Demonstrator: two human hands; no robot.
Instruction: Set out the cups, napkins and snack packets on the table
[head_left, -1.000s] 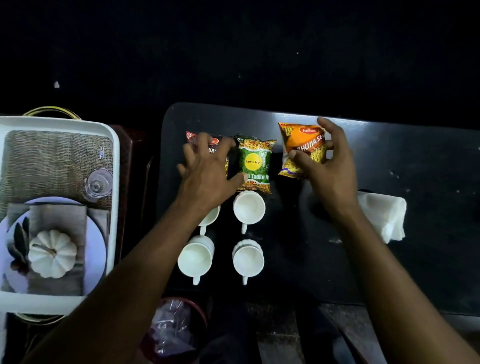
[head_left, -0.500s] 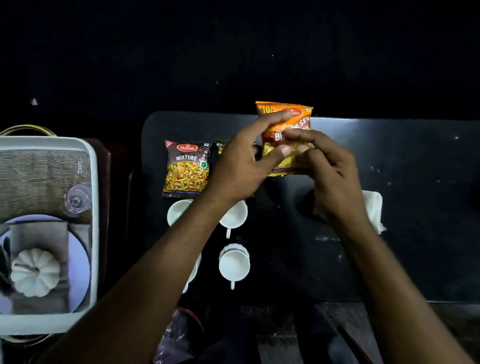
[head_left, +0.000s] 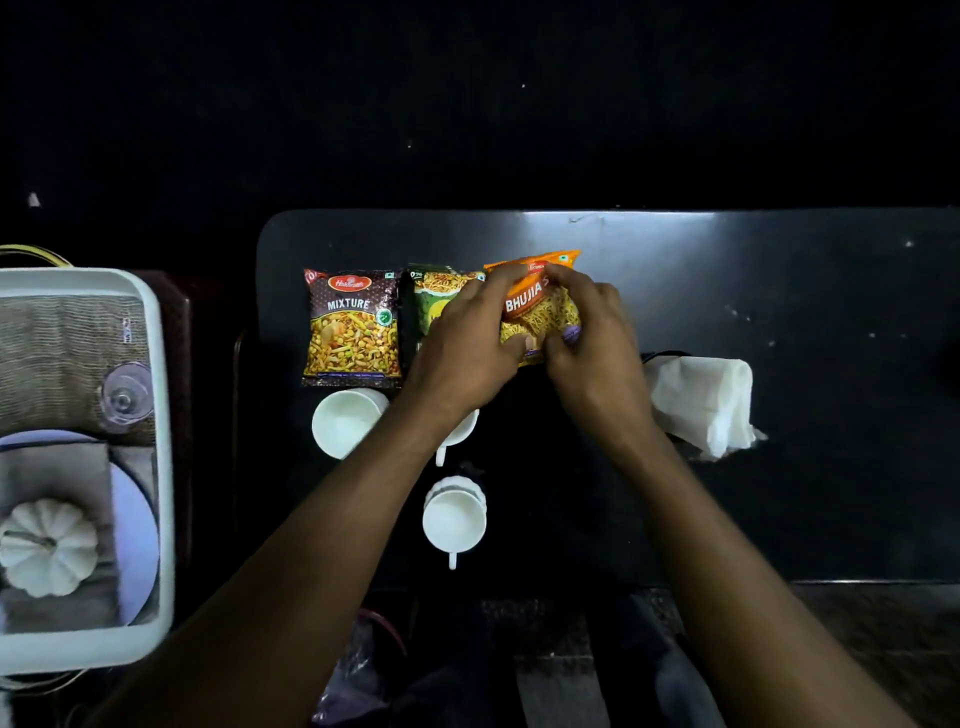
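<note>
Dark floor surrounds a black table (head_left: 779, 291) in the head view, its far edge catching a streak of light. Both hands meet over the orange Bhujia packet (head_left: 540, 312), which sits at the right end of a row of three snack packets near the table's far side. The left hand (head_left: 467, 343) reaches across from the left, fingers curled over the packet's upper left edge and thumb at its lower edge, pinching it. The right hand (head_left: 587, 338) grips the packet's right side, fingers bent over the top corner and thumb pressed to the lower front. Whether the packet rests on the table or is lifted cannot be told.

Just left of it lies the green packet (head_left: 434, 301), mostly hidden by the left hand, and beside that the Mixture packet (head_left: 353, 327) lies flat. White cups stand nearer the person: one cup (head_left: 345, 423) below the Mixture packet, another (head_left: 454, 522) closer in, and a third partly hidden under the left wrist. A white napkin (head_left: 701, 400) lies crumpled to the right of the hands.

Off to the left, apart from the table, a white tray (head_left: 161, 467) holds a woven mat, a glass (head_left: 124, 397), a plate and a small white pumpkin (head_left: 47, 548).
</note>
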